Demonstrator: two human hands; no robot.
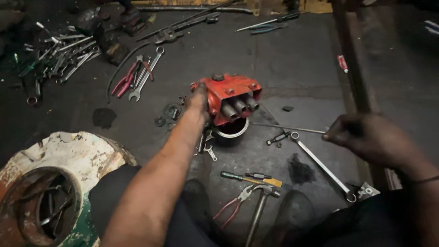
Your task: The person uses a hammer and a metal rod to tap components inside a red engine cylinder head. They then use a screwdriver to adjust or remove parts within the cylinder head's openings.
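Observation:
A red metal valve block (231, 98) with three grey tubular ports rests tilted on a dark round can (231, 132) on the oily floor. My left hand (200, 101) is pressed against the block's left side, gripping it. At the right, my right hand (366, 137) hovers with fingers curled, its fingertips close to a thin metal rod (288, 129) and the ring end of a long spanner (320, 165). I cannot tell whether it pinches anything.
Pliers (235, 201), a hammer (260, 206), a green-handled screwdriver (247, 178) and a small bit (278, 137) lie near my knees. Several spanners (68, 55) are piled at far left, red pliers (125, 80) beside them. A worn white and green drum (59, 183) stands at lower left.

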